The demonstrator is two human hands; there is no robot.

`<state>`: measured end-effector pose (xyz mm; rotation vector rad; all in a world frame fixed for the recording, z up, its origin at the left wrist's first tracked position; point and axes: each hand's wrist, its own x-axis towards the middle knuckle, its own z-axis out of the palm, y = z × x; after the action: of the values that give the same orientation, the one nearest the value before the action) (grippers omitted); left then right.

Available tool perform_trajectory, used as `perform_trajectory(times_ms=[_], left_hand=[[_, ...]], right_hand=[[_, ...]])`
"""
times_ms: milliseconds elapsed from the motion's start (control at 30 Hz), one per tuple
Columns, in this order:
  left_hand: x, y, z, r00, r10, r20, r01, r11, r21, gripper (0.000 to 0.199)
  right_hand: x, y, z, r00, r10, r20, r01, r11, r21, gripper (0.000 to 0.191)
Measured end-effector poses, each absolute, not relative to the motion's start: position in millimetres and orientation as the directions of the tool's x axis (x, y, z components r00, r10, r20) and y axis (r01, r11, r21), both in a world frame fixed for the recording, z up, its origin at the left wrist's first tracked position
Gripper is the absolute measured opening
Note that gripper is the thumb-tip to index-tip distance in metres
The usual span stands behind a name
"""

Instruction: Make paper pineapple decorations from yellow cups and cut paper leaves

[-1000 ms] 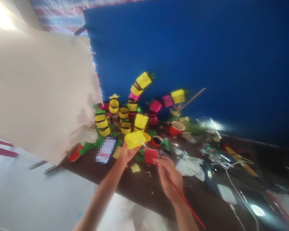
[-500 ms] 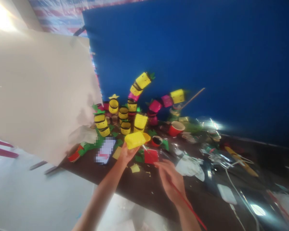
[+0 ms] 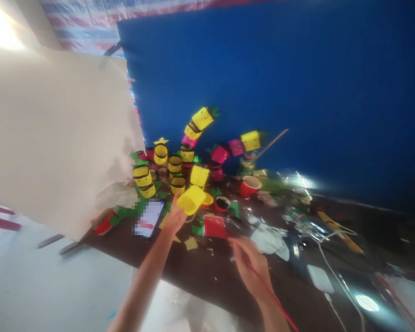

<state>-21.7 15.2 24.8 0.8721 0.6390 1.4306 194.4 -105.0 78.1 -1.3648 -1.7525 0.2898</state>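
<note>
Head view: gripping yellow cup [image 3: 191,200] in left hand [image 3: 177,216] above brown table [image 3: 186,265] and grasping thin red stick [image 3: 278,303], unclear at tip, in right hand [image 3: 251,266] apart from cup; best to turn cup slowly, hold lightly to avoid denting, and steady right hand.

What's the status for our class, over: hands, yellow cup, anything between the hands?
Left hand holds yellow cup above table. Right hand grips thin red rod. Red square, yellow scrap between hands.

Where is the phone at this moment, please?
In the head view, the phone is on the dark table, just left of the left hand, which holds a yellow piece.
</note>
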Motion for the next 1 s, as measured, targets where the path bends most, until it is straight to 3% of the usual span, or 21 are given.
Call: perform_trajectory(times_ms=[100,200,300,367,567,800,1000], left_hand=[[-21,11,33,-0.038,0.972,0.232,-0.491,-0.22,0.843,0.094],[-16,4,37,-0.114,0.907,0.406,-0.187,-0.421,0.888,0.086],[-11,-1,37,-0.034,0.845,0.534,0.191,-0.519,0.833,0.079],[-10,-2,37,0.07,0.794,0.604,0.332,-0.59,0.736,0.077],[-9,-2,46,0.283,0.71,0.645,0.433,-0.695,0.575,0.074],[-9,-8,56,0.449,0.625,0.638,0.503,-0.767,0.398,0.061],[-12,-11,51,0.445,0.648,0.618,0.466,-0.757,0.458,0.064]], right_hand=[[209,-111,75,0.171,0.888,0.427,0.631,0.234,-0.74,0.024],[219,-114,74,0.303,0.87,0.389,0.575,0.159,-0.803,0.025],[221,-112,74,0.354,0.839,0.414,0.511,0.198,-0.836,0.023],[219,-110,74,0.38,0.819,0.429,0.459,0.236,-0.857,0.023],[220,-106,71,0.397,0.853,0.339,0.328,0.213,-0.92,0.02],[212,-101,76,0.277,0.921,0.273,0.243,0.208,-0.947,0.019],[205,-99,81,0.227,0.934,0.276,0.255,0.217,-0.942,0.018]])
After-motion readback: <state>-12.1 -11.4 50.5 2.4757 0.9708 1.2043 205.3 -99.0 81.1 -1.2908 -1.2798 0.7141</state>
